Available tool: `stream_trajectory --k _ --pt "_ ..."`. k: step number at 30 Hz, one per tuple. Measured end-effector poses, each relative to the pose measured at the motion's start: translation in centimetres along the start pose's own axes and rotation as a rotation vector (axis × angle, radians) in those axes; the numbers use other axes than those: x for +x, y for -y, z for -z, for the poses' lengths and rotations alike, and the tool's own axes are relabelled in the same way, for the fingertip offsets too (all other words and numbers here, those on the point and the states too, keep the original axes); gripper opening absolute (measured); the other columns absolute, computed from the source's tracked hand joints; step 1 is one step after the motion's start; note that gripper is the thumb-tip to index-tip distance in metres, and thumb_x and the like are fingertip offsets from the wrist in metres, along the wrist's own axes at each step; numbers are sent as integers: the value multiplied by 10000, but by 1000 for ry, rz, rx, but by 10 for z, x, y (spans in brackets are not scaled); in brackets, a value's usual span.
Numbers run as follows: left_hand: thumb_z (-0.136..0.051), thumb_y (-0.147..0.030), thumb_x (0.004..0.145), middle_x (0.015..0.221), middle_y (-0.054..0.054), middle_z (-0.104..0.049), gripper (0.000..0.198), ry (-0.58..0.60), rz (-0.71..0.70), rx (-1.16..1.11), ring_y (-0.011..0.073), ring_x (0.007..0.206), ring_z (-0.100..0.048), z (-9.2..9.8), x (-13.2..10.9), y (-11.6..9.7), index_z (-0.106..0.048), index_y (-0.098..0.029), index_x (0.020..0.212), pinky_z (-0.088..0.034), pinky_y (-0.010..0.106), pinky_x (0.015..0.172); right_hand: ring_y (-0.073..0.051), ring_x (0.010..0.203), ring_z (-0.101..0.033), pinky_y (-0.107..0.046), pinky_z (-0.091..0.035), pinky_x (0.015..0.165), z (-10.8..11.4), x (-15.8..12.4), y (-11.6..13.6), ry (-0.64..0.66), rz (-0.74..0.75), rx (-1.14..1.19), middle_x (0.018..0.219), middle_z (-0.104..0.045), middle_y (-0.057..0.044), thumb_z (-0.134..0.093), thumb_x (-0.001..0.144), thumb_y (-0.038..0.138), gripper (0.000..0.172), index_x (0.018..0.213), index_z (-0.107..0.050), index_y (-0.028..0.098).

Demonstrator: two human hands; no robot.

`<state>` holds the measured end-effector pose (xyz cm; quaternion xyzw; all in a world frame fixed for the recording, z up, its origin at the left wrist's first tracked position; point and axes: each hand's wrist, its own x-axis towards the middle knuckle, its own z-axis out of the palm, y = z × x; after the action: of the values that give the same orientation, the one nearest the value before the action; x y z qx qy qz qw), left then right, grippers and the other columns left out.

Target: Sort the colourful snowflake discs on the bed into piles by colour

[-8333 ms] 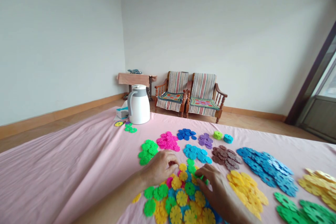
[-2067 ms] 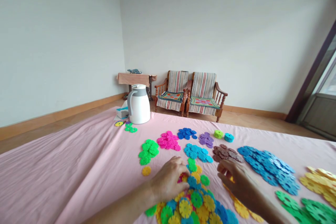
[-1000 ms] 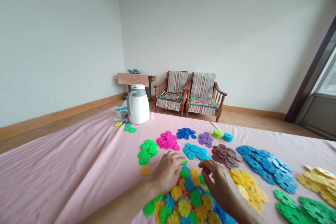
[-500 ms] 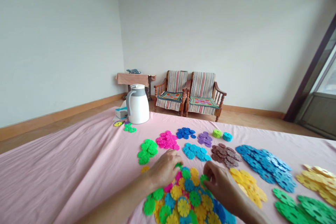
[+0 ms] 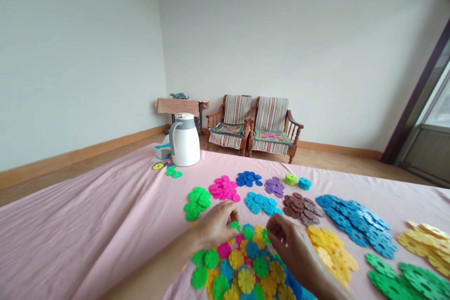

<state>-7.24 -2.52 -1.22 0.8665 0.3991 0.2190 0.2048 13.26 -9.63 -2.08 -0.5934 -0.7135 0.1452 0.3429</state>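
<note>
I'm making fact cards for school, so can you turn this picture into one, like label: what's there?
Left hand: pinching a green disc
Right hand: fingertips at another green disc, maybe gripping it
Mixed pile: yellow, green, blue and pink, by both hands
Pink heap: beyond the left hand
Brown heap: beyond the right hand
White jug: upright
Chairs: two, striped covers

Left hand (image 5: 218, 223): back upward, fingers pinched | Right hand (image 5: 290, 240): fingers bent inward | Forearms (image 5: 154, 262): bare, slanting inward
</note>
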Motion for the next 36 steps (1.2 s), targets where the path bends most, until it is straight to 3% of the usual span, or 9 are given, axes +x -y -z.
stream_trajectory --k 4,12,19,27,32,36 --pt "-537 -99 662 623 -40 -520 106 -24 62 -151 105 584 -476 -2 -1 -6 -556 -155 750 -317 192 512 -119 574 -494 -229 -367 542 -1 0 4 -5 -7 76 612 -533 25 -460 751 173 81 683 -499 191" --pt "-556 -89 702 686 -6 -588 172 -1 -20 -457 107 622 -516 -7 -7 -34 -641 -137 844 -395 194 569 -114 564 -482 -218 -370 529 -9 -2 12 -28 -34 230 596 -507 35 -486 762 225 93 673 -491 195" --pt "-559 -82 682 633 -6 -586 102 0 7 -489 97 576 -497 -13 -9 -36 -638 -120 735 -378 185 531 -112 552 -479 -217 -375 506 -15 -2 14 17 -27 323 587 -512 30 -505 746 253 108 657 -481 196" --pt "-602 -102 659 672 -27 -563 140 -21 0 -435 93 601 -482 -11 -11 -37 -613 -140 793 -370 180 546 -121 599 -527 -224 -419 552 -12 -3 19 13 -27 372 633 -541 20 -512 774 248 103 690 -495 191" --pt "-568 -167 736 632 -24 -554 33 -79 12 -400 93 576 -479 -6 -2 -20 -575 -137 723 -365 186 533 -126 608 -543 -234 -428 570 -9 -3 19 -17 -24 363 636 -543 14 -471 831 289 171 694 -498 190" --pt "-543 -132 724 620 -26 -562 40 -224 116 -140 111 583 -510 12 3 13 -544 -161 696 -372 205 557 -126 582 -539 -238 -418 560 -8 -3 13 -39 -35 285 609 -529 22 -452 841 305 202 679 -492 193"
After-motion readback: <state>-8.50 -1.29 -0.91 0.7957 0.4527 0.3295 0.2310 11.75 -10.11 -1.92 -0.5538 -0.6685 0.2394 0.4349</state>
